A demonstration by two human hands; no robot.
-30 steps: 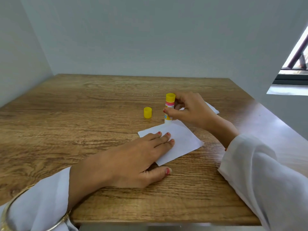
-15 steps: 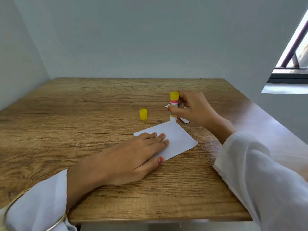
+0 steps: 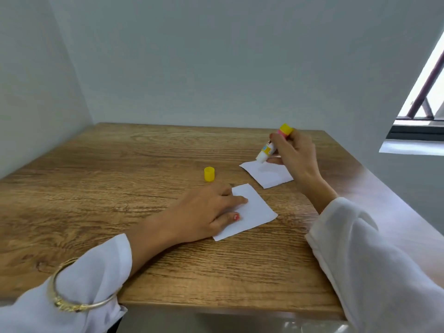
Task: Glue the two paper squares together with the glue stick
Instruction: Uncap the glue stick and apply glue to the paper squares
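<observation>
Head view looks down on a wooden table (image 3: 120, 188) set against pale walls. Right hand (image 3: 295, 155) has its fingers closed around the glue stick (image 3: 274, 145), which is uncapped and tilted, yellow base uppermost, white tip lowered to the far edge of the far paper square (image 3: 269, 175); whether the tip actually touches the paper cannot be told. That square lies flat on the table, toward the right side. Left hand (image 3: 206, 212) rests palm down with fingers extended and loosely spread, grasping nothing, fingertips and thumb pressed on the left part of the near paper square (image 3: 254, 212). The two squares lie apart, a strip of bare wood between them. Yellow cap (image 3: 209, 174) stands upright on the table, just beyond the left hand and left of the far square. White sleeves cover both forearms; a gold bangle (image 3: 72, 299) sits over the left sleeve.
</observation>
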